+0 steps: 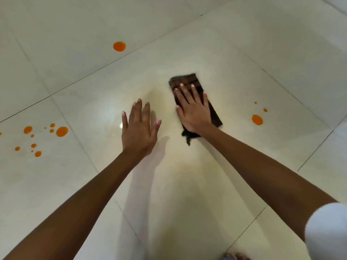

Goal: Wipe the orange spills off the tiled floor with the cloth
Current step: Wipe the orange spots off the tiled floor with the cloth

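The pale tiled floor (262,53) fills the whole room underfoot, glossy, with thin dark grout lines, and the tile in the middle carries a faint yellowish film (169,166). Two bare forearms reach out over it from below. At the lower right edge sits a patch of white fabric (326,229); I can't tell what garment it belongs to.

The dark brown cloth (185,79) lies folded flat on that middle tile, a ragged end trailing back under the wrist. The right hand (193,111) presses down on it, palm flat; its grip is fully open, fingers straight and spread, closed round nothing.

The left hand (138,128) is just beside it, to its left, clear of the cloth. Its grip is open too, fingers straight and holding nothing. Whether it touches the tile I cannot tell.

Orange spills remain well apart from the cloth: a scattered cluster (62,131) far left, one round spot (119,46) further out, and three small drops (257,119) to the right.
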